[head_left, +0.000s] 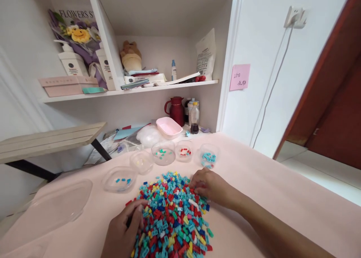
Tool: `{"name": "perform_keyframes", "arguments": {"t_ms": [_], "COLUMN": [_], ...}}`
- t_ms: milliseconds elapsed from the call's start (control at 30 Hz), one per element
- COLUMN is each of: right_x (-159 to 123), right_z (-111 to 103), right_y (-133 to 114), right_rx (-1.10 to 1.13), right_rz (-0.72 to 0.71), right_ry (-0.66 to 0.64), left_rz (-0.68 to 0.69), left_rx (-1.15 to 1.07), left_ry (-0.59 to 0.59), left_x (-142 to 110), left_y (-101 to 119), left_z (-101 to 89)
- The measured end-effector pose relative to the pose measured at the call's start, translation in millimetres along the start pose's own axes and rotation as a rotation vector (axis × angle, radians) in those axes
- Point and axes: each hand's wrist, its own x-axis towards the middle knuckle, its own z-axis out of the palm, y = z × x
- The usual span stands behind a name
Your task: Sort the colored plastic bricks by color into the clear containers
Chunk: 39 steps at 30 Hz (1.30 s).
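A large heap of small plastic building bricks [172, 216] in turquoise, red, blue, yellow, green and white lies on the pink tabletop. At the heap's left edge rests my left hand [125, 226], its thumb and forefinger apart and touching the bricks. My right hand [210, 186] reaches the heap's upper right edge. Its fingers are curled together, and whatever they pinch is hidden. Behind the heap stand clear tubs: one with blue bricks [119, 186], one with a few yellow bits [141, 169], one with green bricks [163, 162], one with red bricks [184, 158] and one with turquoise bricks [208, 164].
A clear lid [62, 201] lies at the left. At the back are a pink tray [169, 130], a dark red jug [177, 113] and a bottle with dark liquid [194, 124]. A wooden bench [56, 141] juts in from the left, and shelves [169, 86] overhang the back.
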Motion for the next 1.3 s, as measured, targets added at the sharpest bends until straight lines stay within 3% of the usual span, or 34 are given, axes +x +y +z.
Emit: {"name": "perform_keyframes", "arguments": {"t_ms": [300,533,733,900,1033,1167,1300], "right_x": [-1.5,-0.6,-1.7,18.2,54.8,79.1,64.1], "right_z": [-3.7,-10.5,-6.0,-26.9,-52.3,-58.7,-46.2], "right_y": [-2.5,1.0,-0.6,-6.9,-8.9,-2.7,-5.4], "right_rx": [0.039,0.078,0.098,-0.063,-0.192,-0.034,0.197], "right_rz": [0.037,0.090,0.123,0.149,0.136,0.044,0.058], "right_ry": [0.033,0.102,0.043,0.177,0.402,0.582,0.592], "left_rz": [0.016,0.045,0.033,0.040,0.026,0.019,0.021], "left_rx": [-0.028,-0.091,-0.080,-0.113,-0.128,-0.132,-0.116], "left_ry": [0.015,0.111,0.009,-0.007,-0.022,-0.037,-0.054], "left_x": [-1.1,-4.1,-1.1,0.0,1.6,2.7,2.9], "left_y": [9.5,9.9,4.4,1.5,1.4,-0.6,-3.5], "left_z": [0.2,8.6,4.0,1.9,1.3,0.8,1.6]}}
